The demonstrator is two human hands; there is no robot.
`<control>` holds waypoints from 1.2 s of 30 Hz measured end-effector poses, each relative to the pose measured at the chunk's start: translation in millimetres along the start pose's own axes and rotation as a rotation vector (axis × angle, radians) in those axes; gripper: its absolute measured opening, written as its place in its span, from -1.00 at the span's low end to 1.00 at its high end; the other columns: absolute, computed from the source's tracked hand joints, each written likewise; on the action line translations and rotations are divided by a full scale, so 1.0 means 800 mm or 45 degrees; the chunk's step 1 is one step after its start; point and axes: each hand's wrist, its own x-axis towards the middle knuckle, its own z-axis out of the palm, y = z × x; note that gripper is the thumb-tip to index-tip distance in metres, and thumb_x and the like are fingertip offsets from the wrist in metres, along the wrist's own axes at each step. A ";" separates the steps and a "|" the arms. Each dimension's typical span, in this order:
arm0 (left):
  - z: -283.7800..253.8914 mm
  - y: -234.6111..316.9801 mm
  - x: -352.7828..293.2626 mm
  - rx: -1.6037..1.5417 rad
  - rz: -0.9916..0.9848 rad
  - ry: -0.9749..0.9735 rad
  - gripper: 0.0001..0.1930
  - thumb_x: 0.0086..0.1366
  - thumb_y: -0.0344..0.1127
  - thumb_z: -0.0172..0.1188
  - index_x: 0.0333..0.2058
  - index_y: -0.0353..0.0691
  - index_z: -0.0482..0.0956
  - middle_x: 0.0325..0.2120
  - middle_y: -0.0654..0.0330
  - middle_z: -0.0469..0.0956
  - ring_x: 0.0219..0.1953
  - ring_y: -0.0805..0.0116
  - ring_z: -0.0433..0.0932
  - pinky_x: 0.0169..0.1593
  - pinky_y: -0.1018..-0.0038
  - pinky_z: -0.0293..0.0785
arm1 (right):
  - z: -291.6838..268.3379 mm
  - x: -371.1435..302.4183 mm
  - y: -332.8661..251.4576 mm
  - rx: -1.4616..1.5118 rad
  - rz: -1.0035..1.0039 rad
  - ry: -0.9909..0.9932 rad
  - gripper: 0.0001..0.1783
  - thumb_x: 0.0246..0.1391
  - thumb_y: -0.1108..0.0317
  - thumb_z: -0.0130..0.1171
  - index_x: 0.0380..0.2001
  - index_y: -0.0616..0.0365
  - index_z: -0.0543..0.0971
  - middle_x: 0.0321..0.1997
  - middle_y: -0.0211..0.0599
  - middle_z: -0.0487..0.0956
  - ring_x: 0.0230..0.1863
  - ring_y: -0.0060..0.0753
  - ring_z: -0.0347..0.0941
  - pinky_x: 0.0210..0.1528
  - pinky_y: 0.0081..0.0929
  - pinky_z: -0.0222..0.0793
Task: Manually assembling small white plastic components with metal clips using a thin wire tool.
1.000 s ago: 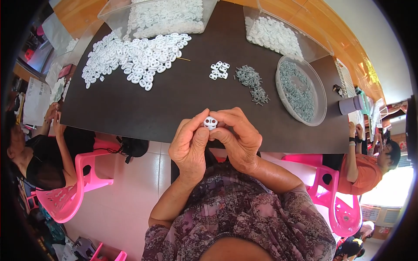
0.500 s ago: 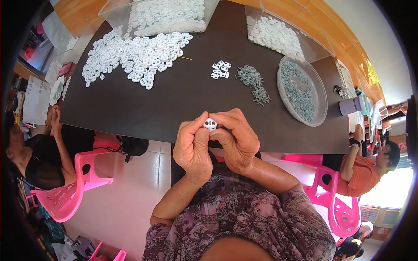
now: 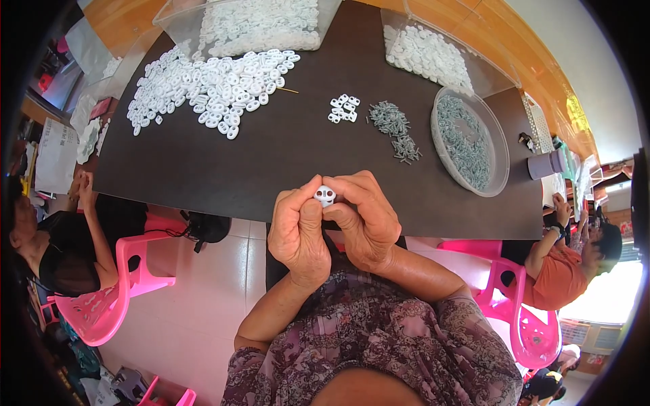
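Near the table's front edge, a small white two-hole cord lock is pinched between my two hands. My left hand grips its left side with thumb and forefinger. On the other side, my right hand has its thumb and fingers closed on the same piece. Fingertips cover its edges. Beyond my hands lie a small cluster of white two-hole pieces and a heap of small grey springs. A large pile of white oval pieces spreads over the far left of the table.
More grey springs fill a round clear tray at the right. Clear bins of white parts stand at the back. A thin brass-coloured rod lies beside the white pile. People sit at both sides on pink chairs; a grey cup stands far right.
Both hands have shifted very slightly left with the cord lock, keeping their pinch. The person on the right has moved their head and arm a little.
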 end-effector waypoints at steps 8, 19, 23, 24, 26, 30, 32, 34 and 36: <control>0.001 0.001 -0.001 0.089 0.051 0.022 -0.78 0.35 -0.40 0.01 -0.14 -0.45 0.49 -0.40 0.29 0.41 -0.35 0.59 0.36 -0.23 0.66 0.32 | 0.002 0.001 0.004 0.034 -0.034 0.019 -0.68 -0.09 0.52 0.25 -0.19 0.34 0.51 -0.32 -0.13 0.53 -0.41 -0.26 0.41 -0.40 -0.48 0.35; 0.001 -0.002 -0.003 0.136 0.092 0.039 -0.78 0.35 -0.38 0.01 -0.17 -0.44 0.49 -0.43 0.30 0.39 -0.42 0.59 0.33 -0.32 0.66 0.31 | 0.004 -0.002 0.004 -0.022 -0.093 0.013 -0.67 -0.12 0.56 0.25 -0.20 0.33 0.50 -0.36 -0.14 0.53 -0.45 -0.26 0.39 -0.44 -0.48 0.33; 0.003 -0.004 -0.001 0.200 0.203 0.072 -0.83 0.31 -0.47 0.03 -0.19 -0.43 0.51 -0.47 0.21 0.43 -0.49 0.52 0.35 -0.43 0.63 0.32 | 0.006 -0.002 0.004 -0.066 -0.153 0.038 -0.69 -0.12 0.58 0.23 -0.21 0.36 0.50 -0.38 -0.15 0.52 -0.46 -0.29 0.39 -0.46 -0.49 0.32; 0.004 -0.003 0.000 0.199 0.204 0.071 -0.83 0.31 -0.47 0.03 -0.19 -0.43 0.51 -0.47 0.21 0.43 -0.49 0.52 0.35 -0.43 0.63 0.32 | 0.007 -0.002 0.004 -0.073 -0.160 0.045 -0.71 -0.09 0.57 0.22 -0.22 0.37 0.51 -0.39 -0.14 0.52 -0.45 -0.32 0.39 -0.46 -0.52 0.31; 0.007 0.001 0.001 0.235 0.217 0.085 -0.78 0.36 -0.36 0.01 -0.20 -0.42 0.50 -0.47 0.32 0.36 -0.48 0.62 0.29 -0.40 0.69 0.27 | 0.008 -0.001 0.004 -0.082 -0.176 0.059 -0.72 -0.09 0.57 0.21 -0.22 0.37 0.51 -0.39 -0.15 0.51 -0.46 -0.32 0.38 -0.47 -0.52 0.31; 0.008 -0.001 0.000 0.176 0.133 0.104 -0.80 0.36 -0.37 0.00 -0.21 -0.41 0.51 -0.49 0.33 0.34 -0.51 0.64 0.27 -0.44 0.71 0.24 | 0.012 -0.002 0.005 -0.116 -0.182 0.080 -0.73 -0.08 0.59 0.19 -0.23 0.36 0.51 -0.40 -0.15 0.51 -0.47 -0.31 0.38 -0.47 -0.51 0.30; 0.009 -0.003 0.001 0.212 0.143 0.100 -0.81 0.36 -0.40 -0.02 -0.22 -0.40 0.51 -0.51 0.35 0.32 -0.54 0.66 0.26 -0.47 0.72 0.23 | 0.011 -0.004 0.007 -0.135 -0.185 0.082 -0.73 -0.07 0.59 0.19 -0.22 0.36 0.51 -0.40 -0.16 0.51 -0.47 -0.31 0.38 -0.47 -0.50 0.30; 0.008 -0.002 0.000 0.206 0.116 0.090 -0.81 0.36 -0.41 -0.02 -0.22 -0.40 0.51 -0.51 0.35 0.32 -0.53 0.66 0.26 -0.47 0.71 0.23 | 0.011 -0.006 0.010 -0.154 -0.187 0.084 -0.74 -0.07 0.59 0.18 -0.22 0.35 0.51 -0.39 -0.16 0.51 -0.47 -0.31 0.38 -0.47 -0.49 0.30; 0.008 -0.001 0.001 0.200 0.090 0.080 -0.82 0.37 -0.42 -0.03 -0.23 -0.40 0.52 -0.50 0.35 0.33 -0.53 0.65 0.27 -0.46 0.70 0.24 | 0.012 -0.006 0.011 -0.156 -0.181 0.082 -0.73 -0.07 0.58 0.18 -0.21 0.35 0.51 -0.38 -0.17 0.52 -0.46 -0.31 0.38 -0.46 -0.50 0.30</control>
